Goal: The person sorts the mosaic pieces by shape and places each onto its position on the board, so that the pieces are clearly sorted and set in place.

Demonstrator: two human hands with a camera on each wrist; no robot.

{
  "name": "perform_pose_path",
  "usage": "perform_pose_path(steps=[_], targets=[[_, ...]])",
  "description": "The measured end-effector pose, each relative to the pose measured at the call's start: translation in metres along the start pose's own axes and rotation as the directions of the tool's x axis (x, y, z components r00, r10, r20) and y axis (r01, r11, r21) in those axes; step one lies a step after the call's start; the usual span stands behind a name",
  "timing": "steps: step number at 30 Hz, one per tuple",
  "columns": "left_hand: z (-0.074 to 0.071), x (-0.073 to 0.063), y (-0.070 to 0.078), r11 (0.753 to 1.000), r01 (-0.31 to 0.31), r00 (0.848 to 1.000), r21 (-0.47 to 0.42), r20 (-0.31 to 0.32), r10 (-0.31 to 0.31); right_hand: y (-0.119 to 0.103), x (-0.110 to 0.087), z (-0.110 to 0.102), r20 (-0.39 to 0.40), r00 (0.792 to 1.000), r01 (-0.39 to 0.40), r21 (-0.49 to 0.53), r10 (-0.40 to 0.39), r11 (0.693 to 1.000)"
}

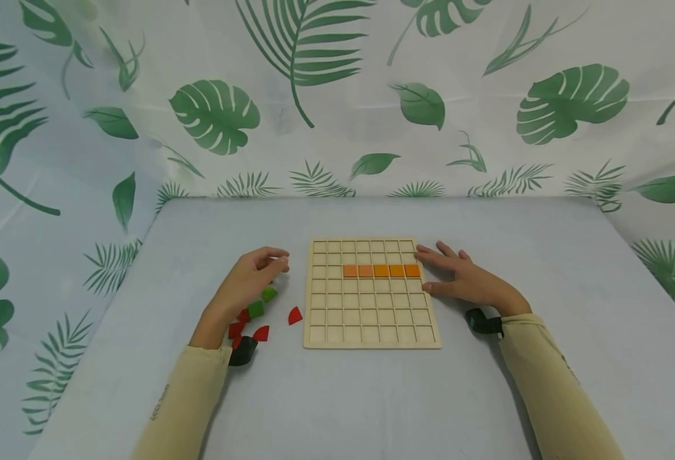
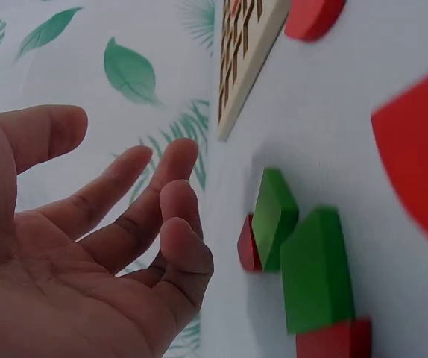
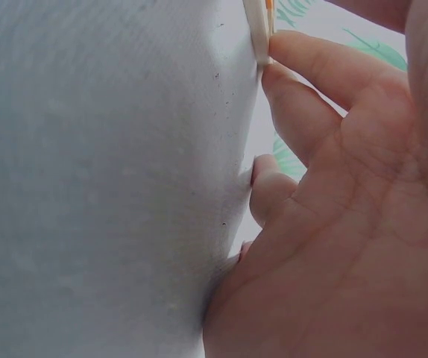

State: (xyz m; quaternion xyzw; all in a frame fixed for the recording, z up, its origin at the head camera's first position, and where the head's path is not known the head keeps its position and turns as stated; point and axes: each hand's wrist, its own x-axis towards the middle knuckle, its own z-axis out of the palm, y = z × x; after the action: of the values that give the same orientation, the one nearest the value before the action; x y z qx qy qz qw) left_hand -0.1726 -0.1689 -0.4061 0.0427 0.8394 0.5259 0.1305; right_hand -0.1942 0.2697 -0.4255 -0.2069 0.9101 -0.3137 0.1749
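Observation:
My left hand (image 1: 247, 278) hovers above loose pieces left of the board, fingers loosely bent and holding nothing. In the left wrist view its palm (image 2: 87, 298) shows bare. Below it lie green pieces (image 1: 256, 309) and several red pieces (image 1: 261, 333), partly hidden by the wrist. A red quarter-circle (image 1: 294, 315) sits apart, near the board's left edge. The wooden grid board (image 1: 319, 316) holds a row of several square tiles in its third row, light orange (image 1: 351, 271) and deeper orange (image 1: 397, 271). With extended fingers, my right hand (image 1: 470, 281) touches the board's right edge.
A pale grey-white cloth covers the table (image 1: 372, 402). Behind and beside it hangs a white curtain (image 1: 337, 140) printed with green leaves. Each wrist wears a black device, such as the right wrist camera (image 1: 483, 321).

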Motion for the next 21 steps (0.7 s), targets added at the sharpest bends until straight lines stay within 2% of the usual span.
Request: perform_pose_path(steps=[8,16,21], targets=[[-0.013,-0.001,-0.008,0.989,0.085,0.996,0.117,-0.034,-0.082,0.000,0.000,0.000,0.000,1.000,-0.001,-0.001,0.001,1.000],[-0.022,-0.002,-0.016,0.955,0.172,0.985,0.241,-0.065,-0.161,0.000,0.001,0.001,0.004,1.000,-0.008,-0.007,0.008,1.000],[-0.025,-0.005,-0.017,0.925,0.211,0.977,0.317,-0.055,-0.204,0.001,0.001,0.001,0.004,1.000,-0.001,-0.010,0.001,1.000]])
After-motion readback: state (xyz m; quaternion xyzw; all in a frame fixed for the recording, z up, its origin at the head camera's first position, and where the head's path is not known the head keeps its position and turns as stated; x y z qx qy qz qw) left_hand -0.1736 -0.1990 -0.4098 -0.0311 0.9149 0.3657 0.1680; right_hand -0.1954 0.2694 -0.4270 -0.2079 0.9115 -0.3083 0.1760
